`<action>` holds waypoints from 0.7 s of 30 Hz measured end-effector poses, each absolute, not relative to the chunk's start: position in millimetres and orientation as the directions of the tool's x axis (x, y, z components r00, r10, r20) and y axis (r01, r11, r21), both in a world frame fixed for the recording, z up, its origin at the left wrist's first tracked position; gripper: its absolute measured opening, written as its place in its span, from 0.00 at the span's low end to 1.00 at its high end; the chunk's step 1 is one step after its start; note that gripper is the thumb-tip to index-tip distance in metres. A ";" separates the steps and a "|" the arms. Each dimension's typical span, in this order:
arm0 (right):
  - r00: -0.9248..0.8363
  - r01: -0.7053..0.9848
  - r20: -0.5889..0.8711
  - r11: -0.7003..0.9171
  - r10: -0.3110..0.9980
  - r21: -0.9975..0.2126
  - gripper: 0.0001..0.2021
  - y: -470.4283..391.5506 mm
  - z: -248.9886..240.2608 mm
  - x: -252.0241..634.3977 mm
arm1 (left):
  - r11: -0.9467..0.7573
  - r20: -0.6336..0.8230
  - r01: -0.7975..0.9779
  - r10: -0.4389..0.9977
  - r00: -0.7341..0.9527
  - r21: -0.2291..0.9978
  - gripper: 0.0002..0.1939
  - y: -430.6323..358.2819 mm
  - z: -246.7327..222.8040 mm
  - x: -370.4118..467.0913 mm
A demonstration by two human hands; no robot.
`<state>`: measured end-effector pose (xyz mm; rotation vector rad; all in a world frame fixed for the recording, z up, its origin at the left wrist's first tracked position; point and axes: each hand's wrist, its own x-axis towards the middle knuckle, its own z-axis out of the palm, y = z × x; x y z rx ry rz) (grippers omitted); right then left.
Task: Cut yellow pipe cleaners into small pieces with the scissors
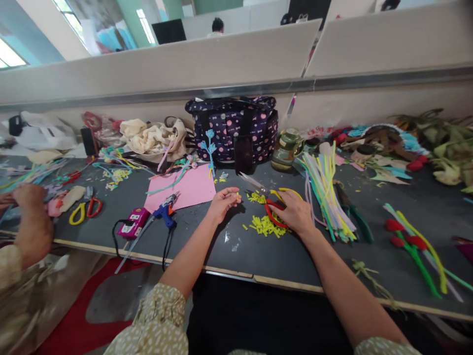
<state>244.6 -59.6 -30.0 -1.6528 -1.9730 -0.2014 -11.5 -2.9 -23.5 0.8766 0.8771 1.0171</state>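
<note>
My left hand [223,205] is closed in a pinch, with a tiny yellow piece [237,195] just showing at the fingertips. Fingers of my right hand [295,212] are around the red and yellow handles of a pair of scissors [271,204]. The blades are parted and point up and left, towards my left hand. Under and beside the scissors lies a pile of short cut yellow pipe-cleaner pieces [266,227]. A bundle of long pastel pipe cleaners [327,192] lies right of my right hand.
A blue glue gun [163,212] rests by a pink sheet [185,190] and a magenta power box [133,223]. Behind stand a dark patterned bag [225,118], a phone [243,154] and a glass jar [286,148]. Red pipe-cleaner flowers [406,236] lie right. A co-worker's hand [31,197] is left.
</note>
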 end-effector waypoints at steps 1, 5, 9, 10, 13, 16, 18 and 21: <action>-0.108 0.941 0.514 0.254 0.851 -0.222 0.24 -59.6 -31.2 244.7 | 0.280 -0.193 -0.353 0.946 0.262 0.893 0.23 -2.7 -23.5 -11.8; -0.134 0.935 0.554 0.290 0.822 -0.203 0.23 -59.1 -34.2 244.9 | 0.262 -0.200 -0.431 0.962 0.184 0.863 0.22 -0.5 -24.2 -14.9; -0.169 0.928 0.569 0.324 0.805 -0.183 0.23 -61.2 -32.5 242.9 | 0.238 -0.193 -0.480 0.971 0.142 0.844 0.22 2.1 -25.2 -18.1; -0.177 0.923 0.583 0.339 0.793 -0.180 0.23 -62.5 -31.6 241.5 | 0.230 -0.185 -0.492 0.973 0.138 0.839 0.21 2.3 -25.1 -18.3; -0.212 0.904 0.598 0.388 0.773 -0.182 0.23 -67.1 -29.2 235.3 | 0.212 -0.170 -0.523 0.977 0.128 0.826 0.20 2.1 -23.9 -18.0; -0.226 0.889 0.613 0.417 0.757 -0.187 0.22 -70.9 -30.0 229.4 | 0.187 -0.161 -0.560 0.982 0.095 0.808 0.20 1.7 -22.5 -16.9; -0.240 0.885 0.617 0.430 0.749 -0.178 0.22 -72.1 -32.2 227.4 | 0.169 -0.152 -0.583 0.985 0.078 0.795 0.20 1.7 -22.4 -16.2; -0.251 0.884 0.608 0.434 0.753 -0.172 0.23 -72.3 -35.5 227.7 | 0.169 -0.153 -0.598 0.985 0.078 0.783 0.20 2.0 -23.4 -15.9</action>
